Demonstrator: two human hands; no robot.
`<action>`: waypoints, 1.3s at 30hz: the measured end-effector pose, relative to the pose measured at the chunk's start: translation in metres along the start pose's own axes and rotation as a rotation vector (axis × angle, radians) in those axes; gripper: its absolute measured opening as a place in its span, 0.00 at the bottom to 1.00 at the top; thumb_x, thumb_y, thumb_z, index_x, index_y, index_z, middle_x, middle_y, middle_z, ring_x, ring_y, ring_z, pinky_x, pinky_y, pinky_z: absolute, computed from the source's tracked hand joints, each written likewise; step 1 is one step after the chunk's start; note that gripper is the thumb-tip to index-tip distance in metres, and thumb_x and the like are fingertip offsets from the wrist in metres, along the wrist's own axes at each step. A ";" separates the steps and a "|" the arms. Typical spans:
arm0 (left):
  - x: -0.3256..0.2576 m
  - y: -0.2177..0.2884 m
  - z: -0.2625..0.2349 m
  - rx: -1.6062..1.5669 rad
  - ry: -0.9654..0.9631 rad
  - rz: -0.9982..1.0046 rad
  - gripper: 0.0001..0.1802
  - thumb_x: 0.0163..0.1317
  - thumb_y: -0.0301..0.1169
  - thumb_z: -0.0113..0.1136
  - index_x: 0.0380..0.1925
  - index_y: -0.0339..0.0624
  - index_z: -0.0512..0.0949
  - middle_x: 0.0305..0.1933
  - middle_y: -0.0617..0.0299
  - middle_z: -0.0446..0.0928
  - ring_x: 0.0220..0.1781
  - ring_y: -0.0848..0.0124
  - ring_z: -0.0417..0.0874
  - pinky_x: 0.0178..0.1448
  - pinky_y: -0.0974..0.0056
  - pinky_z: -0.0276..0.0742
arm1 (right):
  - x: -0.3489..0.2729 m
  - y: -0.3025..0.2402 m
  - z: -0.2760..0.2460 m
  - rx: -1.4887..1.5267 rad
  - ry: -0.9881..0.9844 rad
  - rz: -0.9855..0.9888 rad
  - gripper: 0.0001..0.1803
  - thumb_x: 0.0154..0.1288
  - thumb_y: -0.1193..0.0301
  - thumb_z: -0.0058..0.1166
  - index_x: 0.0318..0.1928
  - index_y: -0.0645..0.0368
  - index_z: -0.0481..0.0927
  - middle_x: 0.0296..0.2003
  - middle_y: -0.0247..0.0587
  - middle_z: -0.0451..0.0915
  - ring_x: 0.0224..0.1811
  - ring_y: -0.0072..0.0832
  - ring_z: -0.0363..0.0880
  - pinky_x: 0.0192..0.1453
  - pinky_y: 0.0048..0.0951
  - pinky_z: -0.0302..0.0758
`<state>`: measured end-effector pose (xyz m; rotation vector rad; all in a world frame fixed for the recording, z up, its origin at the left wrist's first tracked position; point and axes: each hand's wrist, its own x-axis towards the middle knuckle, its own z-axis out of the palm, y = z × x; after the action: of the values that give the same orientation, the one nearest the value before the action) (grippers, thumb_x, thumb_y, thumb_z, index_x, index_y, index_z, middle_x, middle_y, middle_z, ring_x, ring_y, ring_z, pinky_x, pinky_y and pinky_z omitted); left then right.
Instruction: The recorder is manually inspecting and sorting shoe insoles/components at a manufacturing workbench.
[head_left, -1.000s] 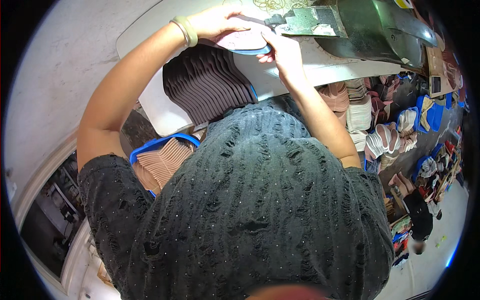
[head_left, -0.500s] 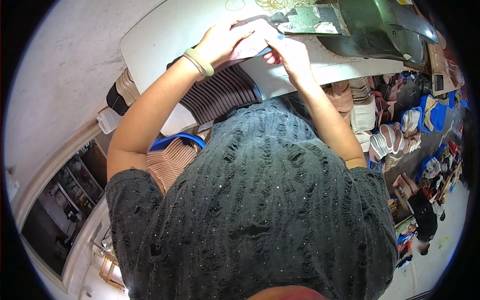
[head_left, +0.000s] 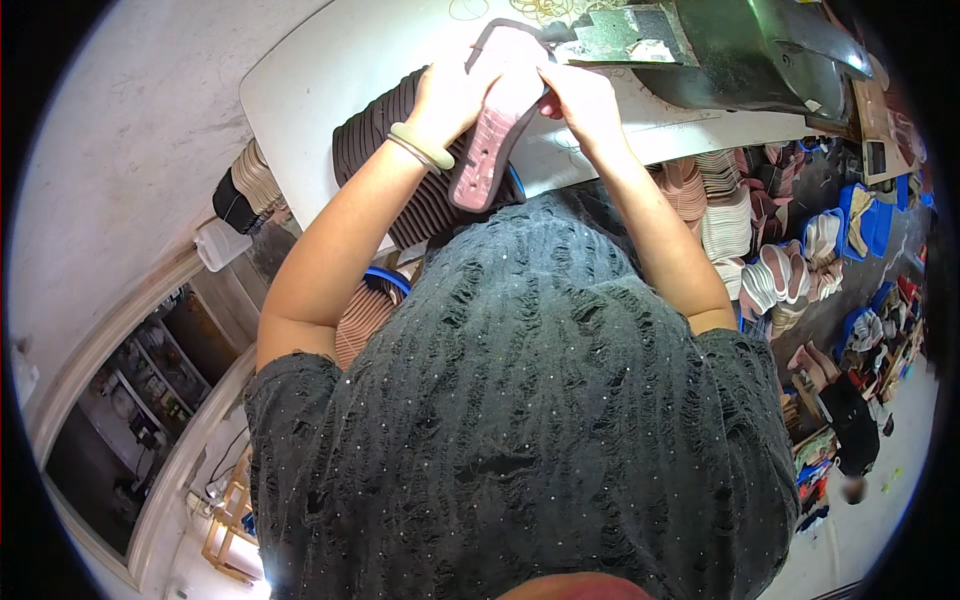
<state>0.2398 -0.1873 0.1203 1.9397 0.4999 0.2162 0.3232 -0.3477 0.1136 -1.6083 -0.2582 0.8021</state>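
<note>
A pink shoe sole (head_left: 497, 125) with a ribbed underside is held upright over the white worktable (head_left: 330, 70). My left hand (head_left: 450, 90), with a pale bracelet on its wrist, grips the sole's left edge. My right hand (head_left: 583, 98) grips its upper right edge, next to the dark green sewing machine (head_left: 760, 50). A row of dark brown soles (head_left: 395, 165) lies on the table just under my left forearm.
A blue basket with tan soles (head_left: 370, 305) sits below the table at my left. Stacks of pale soles (head_left: 730, 215) and blue bins (head_left: 870, 225) crowd the floor at the right. Shelving (head_left: 140, 400) stands at lower left.
The view has tilted down. Both hands lifted the sole from flat on the table to an upright position, its ribbed pink underside now facing me.
</note>
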 end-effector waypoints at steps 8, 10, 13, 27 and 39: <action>-0.001 0.001 0.017 0.067 0.156 -0.028 0.26 0.55 0.42 0.62 0.47 0.34 0.72 0.42 0.49 0.77 0.46 0.58 0.78 0.53 0.61 0.71 | -0.051 0.034 0.005 0.170 -0.272 0.047 0.14 0.65 0.68 0.52 0.46 0.65 0.74 0.34 0.33 0.78 0.34 0.17 0.75 0.39 0.21 0.73; 0.004 -0.006 0.017 0.118 0.190 -0.026 0.27 0.54 0.45 0.62 0.45 0.34 0.71 0.41 0.45 0.77 0.44 0.53 0.79 0.50 0.58 0.73 | -0.052 0.037 0.005 0.251 -0.278 0.059 0.16 0.63 0.71 0.53 0.49 0.65 0.72 0.35 0.33 0.78 0.35 0.16 0.74 0.41 0.20 0.72; 0.009 -0.001 0.020 0.123 0.251 -0.030 0.29 0.52 0.48 0.63 0.42 0.34 0.69 0.39 0.42 0.77 0.41 0.49 0.80 0.46 0.55 0.75 | -0.045 0.042 0.000 0.407 -0.223 0.041 0.13 0.64 0.72 0.52 0.47 0.65 0.73 0.37 0.34 0.79 0.37 0.15 0.74 0.43 0.18 0.71; 0.019 0.003 -0.003 -0.491 0.276 -0.294 0.11 0.58 0.30 0.60 0.34 0.31 0.74 0.32 0.55 0.79 0.32 0.74 0.80 0.36 0.71 0.76 | -0.032 0.010 0.006 0.103 -0.285 0.086 0.12 0.62 0.63 0.55 0.36 0.60 0.77 0.28 0.26 0.74 0.30 0.14 0.69 0.36 0.18 0.66; -0.087 0.021 -0.048 -1.287 0.200 -0.218 0.34 0.69 0.55 0.31 0.48 0.33 0.71 0.46 0.60 0.76 0.47 0.73 0.76 0.55 0.67 0.70 | -0.028 -0.008 0.074 -0.054 -0.137 -0.216 0.17 0.69 0.64 0.44 0.44 0.67 0.77 0.33 0.38 0.80 0.35 0.24 0.73 0.44 0.26 0.70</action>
<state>0.1492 -0.1925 0.1660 0.6089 0.5042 0.4522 0.2586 -0.3042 0.1306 -1.5461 -0.5467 0.7438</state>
